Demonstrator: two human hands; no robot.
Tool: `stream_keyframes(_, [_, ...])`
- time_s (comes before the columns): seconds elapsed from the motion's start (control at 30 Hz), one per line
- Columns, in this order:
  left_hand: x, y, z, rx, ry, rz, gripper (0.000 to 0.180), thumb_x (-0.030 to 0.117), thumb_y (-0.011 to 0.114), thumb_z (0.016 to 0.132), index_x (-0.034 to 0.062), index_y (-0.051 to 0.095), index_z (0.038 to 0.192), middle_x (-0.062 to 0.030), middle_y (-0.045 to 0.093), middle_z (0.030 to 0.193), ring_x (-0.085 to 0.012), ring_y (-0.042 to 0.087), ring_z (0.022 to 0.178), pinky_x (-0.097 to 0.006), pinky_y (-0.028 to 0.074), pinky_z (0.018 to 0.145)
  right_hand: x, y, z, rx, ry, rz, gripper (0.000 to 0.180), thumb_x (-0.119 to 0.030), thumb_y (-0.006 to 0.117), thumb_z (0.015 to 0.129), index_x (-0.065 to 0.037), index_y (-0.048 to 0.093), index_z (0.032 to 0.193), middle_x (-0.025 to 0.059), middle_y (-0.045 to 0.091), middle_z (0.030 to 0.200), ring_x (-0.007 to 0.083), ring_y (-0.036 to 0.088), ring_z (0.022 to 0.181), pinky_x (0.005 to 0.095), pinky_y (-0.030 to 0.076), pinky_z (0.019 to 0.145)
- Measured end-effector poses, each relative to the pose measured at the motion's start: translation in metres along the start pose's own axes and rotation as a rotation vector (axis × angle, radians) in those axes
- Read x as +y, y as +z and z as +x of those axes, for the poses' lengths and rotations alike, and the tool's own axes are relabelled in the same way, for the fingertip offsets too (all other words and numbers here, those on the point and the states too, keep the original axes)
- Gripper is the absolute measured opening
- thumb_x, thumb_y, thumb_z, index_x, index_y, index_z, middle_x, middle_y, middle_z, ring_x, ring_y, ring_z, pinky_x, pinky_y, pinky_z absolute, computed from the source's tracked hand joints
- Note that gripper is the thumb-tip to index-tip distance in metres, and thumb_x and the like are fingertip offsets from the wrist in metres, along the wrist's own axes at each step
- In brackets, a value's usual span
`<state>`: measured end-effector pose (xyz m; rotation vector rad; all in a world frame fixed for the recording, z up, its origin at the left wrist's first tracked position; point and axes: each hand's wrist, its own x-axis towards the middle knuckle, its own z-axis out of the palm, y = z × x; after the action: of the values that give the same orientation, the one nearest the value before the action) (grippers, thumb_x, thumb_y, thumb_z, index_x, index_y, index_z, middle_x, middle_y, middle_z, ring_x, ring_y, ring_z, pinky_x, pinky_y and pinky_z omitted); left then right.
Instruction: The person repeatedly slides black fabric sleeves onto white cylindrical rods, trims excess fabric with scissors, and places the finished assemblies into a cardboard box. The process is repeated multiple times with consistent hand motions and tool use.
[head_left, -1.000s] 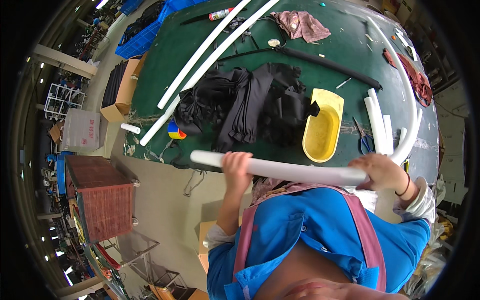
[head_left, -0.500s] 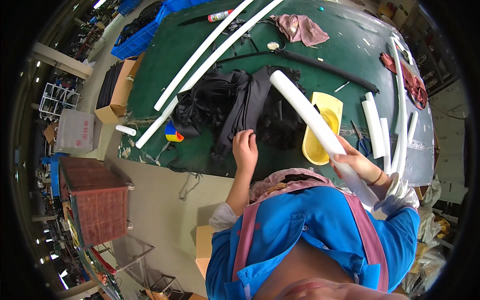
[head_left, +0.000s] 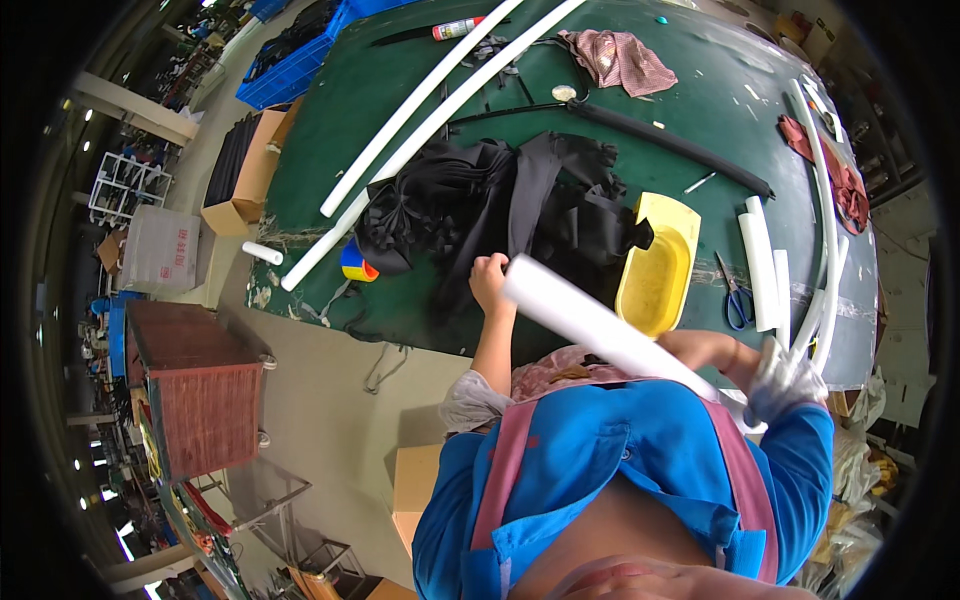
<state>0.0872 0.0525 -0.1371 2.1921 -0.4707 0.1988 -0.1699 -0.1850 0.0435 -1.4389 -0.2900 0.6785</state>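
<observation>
White foam tube, slanted between two hands; grip not confirmed.
From left to right, I read the floor (head_left: 330, 400) beside the green table (head_left: 310, 150), a likely side for swing room; the left hand (head_left: 490, 283), fingers curled, just beside the upper end of the white foam tube (head_left: 605, 325), contact undetermined; the tube itself, its long axis sloping down rightward from the black fabric (head_left: 470, 185) to the blue shirt; the yellow tray (head_left: 668, 212), its near end close above the tube and limiting lift there; the right hand (head_left: 690, 348), at the tube's lower half, its fingers hidden, so I cannot tell whether it is clamped; and scissors (head_left: 738, 305) beyond.
</observation>
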Motion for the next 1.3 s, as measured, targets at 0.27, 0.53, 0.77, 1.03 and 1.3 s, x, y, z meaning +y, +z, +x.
stream_keyframes(0.27, [0.111, -0.069, -0.015, -0.292, 0.213, -0.432, 0.013, 0.009, 0.065, 0.077, 0.0058, 0.053, 0.081, -0.0096, 0.050, 0.074, -0.0239, 0.051, 0.070, -0.033, 0.043, 0.066, -0.029, 0.020, 0.085, 0.708, -0.155, -0.230, 0.040, -0.030, 0.061, 0.090, -0.003, 0.056, 0.119, 0.0125, 0.059, 0.102, 0.0215, 0.058, 0.088, 0.0309, 0.049, 0.072])
stream_keyframes(0.53, [0.157, -0.061, -0.059, -0.473, -0.038, -0.917, 0.008, 0.012, 0.057, 0.090, 0.0046, 0.054, 0.088, -0.0040, 0.054, 0.081, -0.0132, 0.053, 0.077, -0.026, 0.044, 0.068, -0.014, 0.021, 0.082, 0.902, -0.097, -0.167, 0.027, -0.025, 0.050, 0.098, 0.000, 0.058, 0.100, 0.0089, 0.057, 0.080, 0.0162, 0.055, 0.072, 0.0283, 0.046, 0.066])
stream_keyframes(0.77, [0.135, 0.011, -0.078, -0.446, -0.231, -1.074, 0.018, 0.023, 0.056, 0.092, 0.0052, 0.058, 0.096, -0.0037, 0.060, 0.086, -0.0123, 0.059, 0.082, -0.027, 0.049, 0.071, -0.061, 0.025, 0.051, 1.061, -0.617, -0.409, 0.016, -0.007, 0.048, 0.094, 0.004, 0.059, 0.092, 0.0092, 0.057, 0.080, 0.0176, 0.055, 0.067, 0.0292, 0.044, 0.061])
stream_keyframes(1.03, [0.162, 0.163, -0.110, -0.748, -0.193, -0.294, 0.019, 0.022, 0.055, 0.092, 0.0044, 0.060, 0.095, -0.0033, 0.061, 0.082, -0.0125, 0.059, 0.076, -0.027, 0.049, 0.068, -0.018, 0.020, 0.030, 0.669, -0.194, 0.492, 0.022, -0.022, 0.056, 0.094, -0.002, 0.066, 0.095, 0.0023, 0.066, 0.080, 0.0102, 0.061, 0.064, 0.0225, 0.050, 0.061])
stream_keyframes(1.3, [0.165, 0.221, -0.101, -0.726, -0.260, -0.063, 0.020, 0.022, 0.055, 0.092, 0.0036, 0.062, 0.094, -0.0028, 0.061, 0.077, -0.0127, 0.060, 0.071, -0.027, 0.049, 0.064, 0.000, -0.011, 0.010, 0.778, -0.147, 0.298, 0.028, -0.024, 0.047, 0.099, -0.002, 0.064, 0.100, 0.0022, 0.065, 0.078, 0.0082, 0.061, 0.065, 0.0203, 0.047, 0.057])
